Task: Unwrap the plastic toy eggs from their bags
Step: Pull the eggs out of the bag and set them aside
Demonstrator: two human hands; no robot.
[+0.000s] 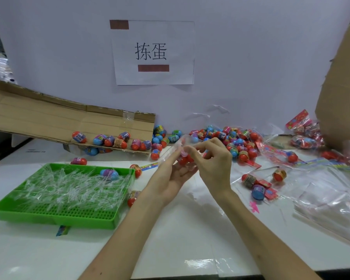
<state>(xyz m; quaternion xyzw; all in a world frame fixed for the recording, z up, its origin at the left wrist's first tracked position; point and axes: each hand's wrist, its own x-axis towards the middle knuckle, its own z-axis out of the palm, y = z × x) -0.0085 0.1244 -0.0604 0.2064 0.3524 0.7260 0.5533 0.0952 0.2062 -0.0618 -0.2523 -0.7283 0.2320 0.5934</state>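
Two bare forearms [261, 229] reach in from the near edge over the white table [170, 239]. Left hand [170, 174] lies palm up, fingers nearly straight, cradling a clear bag [180, 141] with red toy eggs [185, 160] inside. Right hand [214, 158] sits just above and touching it, fingertips curled, pinching the plastic near the bag's upper end. Step in hand, as judged: opening this bag to free the eggs. To do it well, keep the left palm cupped under the load so nothing rolls off, pull the film apart at the seam rather than squeezing the eggs, and tip them out low over the table. Beyond the right hand, a heap of loose eggs [236, 144]; further right of it, sealed packs [305, 138] and flat empty bags [321, 199]. Left of the left hand, a green tray [55, 217] of clear plastic strips, with a cardboard flap [38, 116] behind it carrying more eggs. Hard to make out: how many eggs the held bag contains, whether its mouth is already torn, and where the right thumb lies; the film is transparent and the fingers cover it. Far-right packs are partly cut off by cardboard.
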